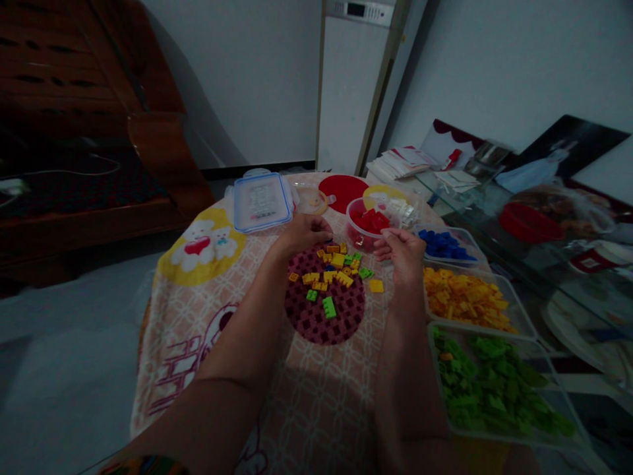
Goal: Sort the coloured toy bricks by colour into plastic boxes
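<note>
My left hand is closed, its fingers curled down just behind a scatter of toy building bricks; whatever it may hold is hidden. My right hand is pinched beside a round clear tub of red bricks; I cannot make out anything between the fingertips. Loose yellow bricks lie between and in front of both hands, mixed with a few green bricks. A flat yellow brick rests apart, close to my right wrist.
Trays of blue bricks, yellow bricks and green bricks line the right side. A blue-rimmed lid lies at the back left on the patterned tablecloth. A glass table with clutter stands to the right.
</note>
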`<state>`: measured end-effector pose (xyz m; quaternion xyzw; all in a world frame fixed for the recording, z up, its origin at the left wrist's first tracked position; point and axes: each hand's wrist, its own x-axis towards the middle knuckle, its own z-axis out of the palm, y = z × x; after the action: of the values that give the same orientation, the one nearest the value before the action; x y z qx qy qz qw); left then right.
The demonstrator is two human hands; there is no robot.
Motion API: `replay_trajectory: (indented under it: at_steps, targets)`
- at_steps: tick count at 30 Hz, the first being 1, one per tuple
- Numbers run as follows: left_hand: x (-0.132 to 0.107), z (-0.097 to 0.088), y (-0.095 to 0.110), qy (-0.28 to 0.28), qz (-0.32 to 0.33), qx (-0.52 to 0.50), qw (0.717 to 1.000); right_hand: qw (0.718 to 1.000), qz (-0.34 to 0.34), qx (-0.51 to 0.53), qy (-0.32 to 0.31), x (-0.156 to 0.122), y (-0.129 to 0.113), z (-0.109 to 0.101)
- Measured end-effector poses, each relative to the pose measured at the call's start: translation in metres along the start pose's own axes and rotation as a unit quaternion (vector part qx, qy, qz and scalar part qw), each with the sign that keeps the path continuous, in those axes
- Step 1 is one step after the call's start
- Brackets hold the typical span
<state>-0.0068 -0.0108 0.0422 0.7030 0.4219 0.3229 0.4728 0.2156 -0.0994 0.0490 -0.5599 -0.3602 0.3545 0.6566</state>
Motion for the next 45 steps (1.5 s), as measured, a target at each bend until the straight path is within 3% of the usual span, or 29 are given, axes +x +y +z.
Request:
replay_trajectory:
  at_steps: [5, 9, 14, 20, 24, 27, 31, 35, 38, 41, 45]
  targets:
    - [0.007, 0.047, 0.014, 0.092, 0.016, -0.190, 0.977, 0.999, 0.007, -0.043, -0.003, 0.002, 0.005, -0.005]
    - [0.005, 0.069, 0.023, 0.069, 0.014, -0.265, 0.962, 0.998, 0.017, -0.061, -0.017, 0.003, 0.007, -0.006]
    - [0.002, 0.077, 0.024, 0.047, 0.029, -0.279, 0.959, 0.999, -0.008, -0.037, -0.003, 0.004, 0.003, -0.008]
    - [0.004, 0.085, 0.020, 0.015, 0.059, -0.233, 0.970, 0.991, 0.014, -0.058, -0.124, 0.000, 0.002, -0.006]
    - [0.005, 0.084, 0.019, 0.013, 0.068, -0.166, 0.984, 0.990, 0.024, -0.057, -0.124, -0.002, 0.003, -0.002]
    - [0.005, 0.071, 0.019, 0.009, 0.074, -0.049, 0.996, 0.996, 0.031, -0.033, -0.076, 0.000, 0.002, -0.004]
    - [0.000, 0.038, 0.019, -0.012, 0.052, 0.151, 0.987, 0.996, 0.019, 0.037, 0.081, 0.009, 0.003, -0.016]
    - [-0.010, 0.014, 0.025, -0.085, -0.008, 0.273, 0.958, 0.965, -0.005, 0.105, 0.242, 0.021, 0.010, -0.031]
    - [-0.014, 0.012, 0.029, -0.152, -0.053, 0.308, 0.938, 0.930, -0.024, 0.135, 0.340, 0.029, 0.017, -0.041]
    - [-0.013, 0.018, 0.030, -0.176, -0.078, 0.347, 0.918, 0.917, -0.043, 0.131, 0.375, 0.035, 0.024, -0.048]
    - [-0.008, 0.028, 0.027, -0.159, -0.073, 0.412, 0.894, 0.930, -0.054, 0.105, 0.349, 0.037, 0.030, -0.051]
